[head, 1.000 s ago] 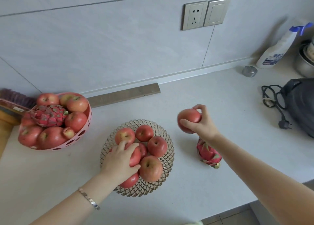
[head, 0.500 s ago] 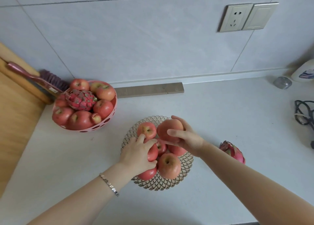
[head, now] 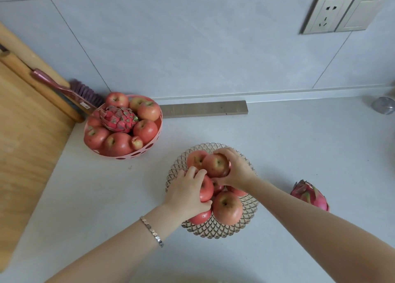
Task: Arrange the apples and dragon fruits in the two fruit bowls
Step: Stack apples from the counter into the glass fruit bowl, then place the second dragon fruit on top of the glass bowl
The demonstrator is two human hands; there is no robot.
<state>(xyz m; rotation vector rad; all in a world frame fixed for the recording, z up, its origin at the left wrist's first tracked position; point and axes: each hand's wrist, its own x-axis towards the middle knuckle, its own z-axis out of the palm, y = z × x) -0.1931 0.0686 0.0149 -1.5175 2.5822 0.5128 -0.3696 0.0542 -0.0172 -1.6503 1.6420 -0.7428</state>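
Curling around an apple (head: 215, 165), right hand (head: 237, 171); left hand (head: 186, 194) grips another apple (head: 206, 188).

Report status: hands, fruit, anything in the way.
Right hand setting apple onto glass bowl; left hand steadying another. One dragon fruit loose on counter. Nothing blocking.

You had open tabletop (head: 299, 145) between the lattice bowl (head: 215, 229) and the wall, and more in front of the pink bowl (head: 136, 155). Both your hands (head: 186, 194) (head: 237, 171) and the piled apples (head: 227, 207) blocked the lattice bowl from above. The pink bowl was heaped full, with a brush (head: 70, 90) and board (head: 23, 137) crowding its left. A dragon fruit (head: 312, 195) lay right of your right forearm.
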